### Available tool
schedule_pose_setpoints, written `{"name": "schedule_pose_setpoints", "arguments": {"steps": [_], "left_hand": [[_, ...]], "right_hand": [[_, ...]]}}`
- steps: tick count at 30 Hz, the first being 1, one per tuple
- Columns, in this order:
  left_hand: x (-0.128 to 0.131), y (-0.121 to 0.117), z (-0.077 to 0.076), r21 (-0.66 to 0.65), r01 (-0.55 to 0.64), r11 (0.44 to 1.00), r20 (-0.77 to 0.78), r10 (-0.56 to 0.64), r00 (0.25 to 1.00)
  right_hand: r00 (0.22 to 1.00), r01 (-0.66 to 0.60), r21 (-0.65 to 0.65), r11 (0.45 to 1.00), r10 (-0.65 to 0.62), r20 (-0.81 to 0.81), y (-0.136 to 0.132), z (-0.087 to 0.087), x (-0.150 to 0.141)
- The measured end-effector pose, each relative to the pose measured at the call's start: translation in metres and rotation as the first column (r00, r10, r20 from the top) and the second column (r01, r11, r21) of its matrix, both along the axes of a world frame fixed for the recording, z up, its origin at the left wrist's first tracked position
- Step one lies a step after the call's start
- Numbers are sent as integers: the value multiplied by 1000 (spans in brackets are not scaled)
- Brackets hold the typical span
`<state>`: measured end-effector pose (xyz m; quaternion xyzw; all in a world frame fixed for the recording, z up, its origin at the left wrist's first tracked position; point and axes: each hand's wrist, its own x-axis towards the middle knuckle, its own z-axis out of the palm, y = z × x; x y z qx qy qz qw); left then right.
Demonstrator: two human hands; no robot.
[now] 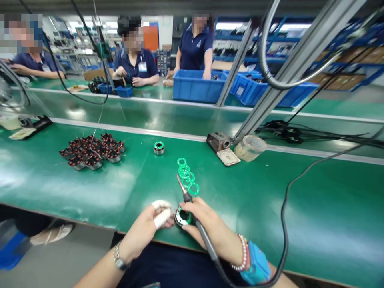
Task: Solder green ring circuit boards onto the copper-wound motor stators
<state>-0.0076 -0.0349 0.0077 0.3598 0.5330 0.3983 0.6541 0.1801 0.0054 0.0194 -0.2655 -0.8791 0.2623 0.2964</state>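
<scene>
A small wound stator (183, 217) with a green ring on its face sits between the two hands, just in from the near edge of the table (327, 224). Its central bore faces up and tilts slightly toward the person, so its short axis stands roughly upright. The left hand (142, 228), two fingers wrapped in white tape, has its grip closed on the stator's left side, apparently to steady it. The right hand (207, 224) has its grip closed around a soldering iron (188, 197), held like a pen, which keeps the thin tip lifted clear above the stator. The iron's long axis slants away from the person, its tip pointing forward and left. Its cable (284, 224) trails off to the right of the stator. Directly beyond the stator lies a scatter of green rings (186, 174). Farther out and to the left are a single stator (159, 148) and a cluster of copper-wound stators (91, 152). Farther out to the right stand a soldering iron stand (219, 141) and a plastic cup (249, 147).
</scene>
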Motion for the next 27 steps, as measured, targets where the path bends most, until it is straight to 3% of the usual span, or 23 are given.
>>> {"name": "schedule_pose_setpoints", "arguments": {"steps": [4,12,19,27], "left_hand": [[6,-7,-2,8,-17,1000,53,16,998],[13,-4,-5,-82,-143,986,236,159,959],[14,6,1,-24,-88,996,157,91,983],[8,12,-3,70,22,997,19,-24,1000]], "right_hand": [[980,193,73,979,-189,-54,-15,-12,-5],[943,317,67,946,-306,-134,-24,-19,-12],[961,252,14,968,-249,-121,-13,-5,-11],[990,64,42,997,-59,-129,4,2,-21]]}}
